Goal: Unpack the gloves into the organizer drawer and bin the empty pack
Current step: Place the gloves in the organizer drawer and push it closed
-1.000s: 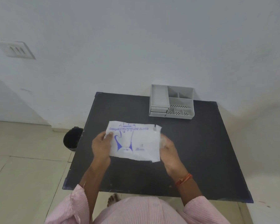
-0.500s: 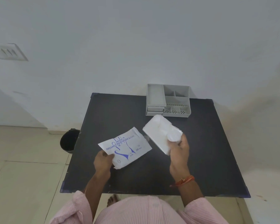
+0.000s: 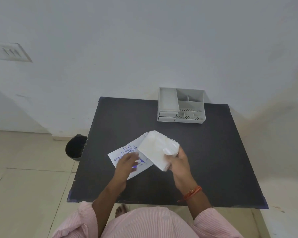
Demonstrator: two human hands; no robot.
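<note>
Gloves (image 3: 157,148) in right hand (image 3: 179,162), long axis toward far-left; pack (image 3: 127,153) flat.

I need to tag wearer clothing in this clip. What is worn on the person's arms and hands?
Both hands, left hand and right hand, are bare. Pink finely striped sleeves are pushed up. An orange-red thread band circles the right wrist.

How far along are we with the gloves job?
Done: the glove stack is out of the printed pack. In hand: the right hand grips the stack; the left hand is over the pack. Left: open an organizer drawer, load gloves, drop pack in the bin.
</note>
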